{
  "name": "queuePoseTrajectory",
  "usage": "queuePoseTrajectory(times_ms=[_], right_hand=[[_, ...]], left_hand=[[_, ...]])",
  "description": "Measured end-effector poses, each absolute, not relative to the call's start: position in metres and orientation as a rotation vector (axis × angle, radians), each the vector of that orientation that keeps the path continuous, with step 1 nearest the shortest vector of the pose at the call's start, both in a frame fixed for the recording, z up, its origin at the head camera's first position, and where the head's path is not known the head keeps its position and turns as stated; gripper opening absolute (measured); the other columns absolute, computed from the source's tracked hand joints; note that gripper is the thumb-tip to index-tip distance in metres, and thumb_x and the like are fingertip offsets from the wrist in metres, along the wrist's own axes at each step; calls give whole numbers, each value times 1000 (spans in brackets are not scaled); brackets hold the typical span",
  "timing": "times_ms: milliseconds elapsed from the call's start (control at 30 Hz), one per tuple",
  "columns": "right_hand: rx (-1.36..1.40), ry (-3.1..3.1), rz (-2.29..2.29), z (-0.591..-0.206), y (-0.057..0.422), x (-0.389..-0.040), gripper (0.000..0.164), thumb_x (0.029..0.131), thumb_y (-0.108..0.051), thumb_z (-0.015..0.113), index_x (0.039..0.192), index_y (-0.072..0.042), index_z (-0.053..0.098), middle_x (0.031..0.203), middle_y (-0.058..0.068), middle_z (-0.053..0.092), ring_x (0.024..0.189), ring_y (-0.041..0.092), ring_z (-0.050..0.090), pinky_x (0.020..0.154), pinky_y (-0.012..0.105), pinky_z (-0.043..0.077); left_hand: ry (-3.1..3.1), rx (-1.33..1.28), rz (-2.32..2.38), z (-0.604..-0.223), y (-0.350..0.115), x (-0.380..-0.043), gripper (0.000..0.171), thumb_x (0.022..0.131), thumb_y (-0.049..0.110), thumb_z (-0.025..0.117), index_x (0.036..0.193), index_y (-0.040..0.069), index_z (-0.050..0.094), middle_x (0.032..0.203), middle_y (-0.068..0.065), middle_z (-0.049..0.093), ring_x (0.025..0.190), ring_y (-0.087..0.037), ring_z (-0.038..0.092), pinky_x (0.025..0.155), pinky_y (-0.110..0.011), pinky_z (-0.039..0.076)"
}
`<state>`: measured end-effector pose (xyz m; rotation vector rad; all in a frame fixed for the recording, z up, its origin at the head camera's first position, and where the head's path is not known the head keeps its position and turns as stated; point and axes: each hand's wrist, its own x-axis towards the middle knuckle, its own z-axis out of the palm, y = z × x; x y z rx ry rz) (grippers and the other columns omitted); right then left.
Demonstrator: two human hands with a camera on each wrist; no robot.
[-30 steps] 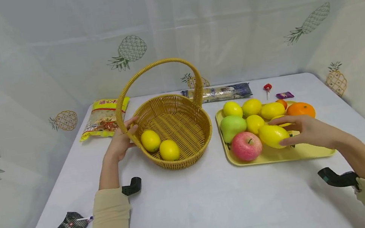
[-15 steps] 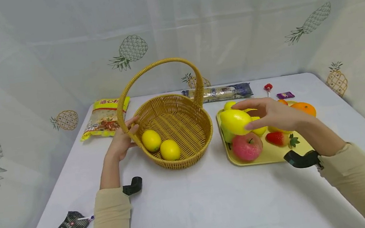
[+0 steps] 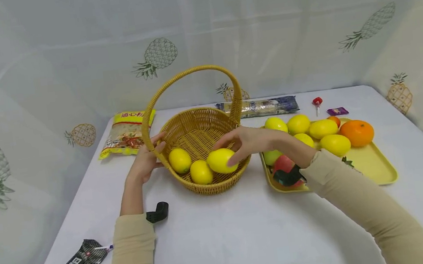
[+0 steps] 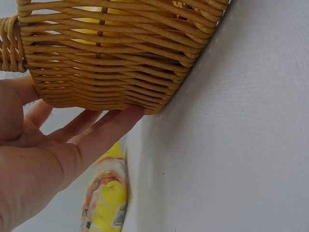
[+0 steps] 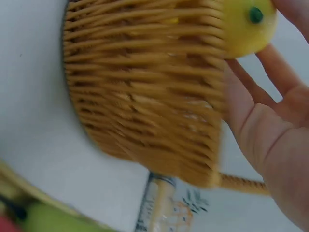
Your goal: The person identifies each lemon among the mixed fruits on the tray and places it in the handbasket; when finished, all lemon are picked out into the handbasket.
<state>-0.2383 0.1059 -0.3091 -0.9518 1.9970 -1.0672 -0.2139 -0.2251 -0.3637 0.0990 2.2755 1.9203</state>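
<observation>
A wicker basket (image 3: 214,187) with a tall arched handle stands on the table, two lemons (image 3: 180,160) lying in its near left part. My left hand (image 3: 145,163) holds the basket's left side by the handle's base. In the left wrist view its fingers (image 4: 108,128) press against the woven outer wall. Over the basket's right side, my right hand (image 3: 250,141) pinches a third lemon (image 3: 222,161) between thumb and fingers. The right wrist view shows this lemon (image 5: 248,24), with a green stem spot, just at the rim; part of it is cut off by the frame.
On the right lies a yellow tray (image 3: 378,168) with several lemons, an orange (image 3: 357,133), a partly hidden apple (image 3: 284,165) and a green fruit. Snack bag (image 3: 126,133), long packet (image 3: 268,106), lollipop (image 3: 316,102), purple sweet (image 3: 337,111) and black packet (image 3: 81,263) lie around.
My right hand has lifted the lemon from the tray and carried it left to the basket's right side. The left hand keeps its place at the basket. The view has shifted slightly.
</observation>
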Motion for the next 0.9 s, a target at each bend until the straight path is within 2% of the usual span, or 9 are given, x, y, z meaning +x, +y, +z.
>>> queuePoseTrajectory(times_ms=[200, 433, 900], right_hand=[[-969, 1923, -1013, -315, 90, -244, 55, 85, -18, 76, 136, -15, 56, 139, -2, 50, 126, 22, 47, 101, 35, 42], [-1024, 1829, -957, -322, 75, -250, 54, 84, -14, 77, 134, -15, 58, 137, -2, 51, 126, 16, 44, 105, 34, 38], [-944, 1893, -1008, -347, 48, -246, 48, 86, -18, 76, 131, -15, 61, 134, -4, 55, 128, 14, 46, 101, 28, 41]], left_hand=[[2287, 110, 1911, -361, -223, -216, 51, 105, 20, 41, 153, 9, 28, 156, -17, 23, 138, -41, 28, 95, -64, 39], [2299, 111, 1900, -360, -224, -217, 51, 105, 20, 41, 153, 10, 27, 157, -16, 22, 138, -40, 28, 96, -64, 39], [2297, 109, 1902, -366, -225, -216, 51, 106, 21, 40, 153, 10, 28, 156, -17, 23, 137, -39, 28, 96, -63, 39]])
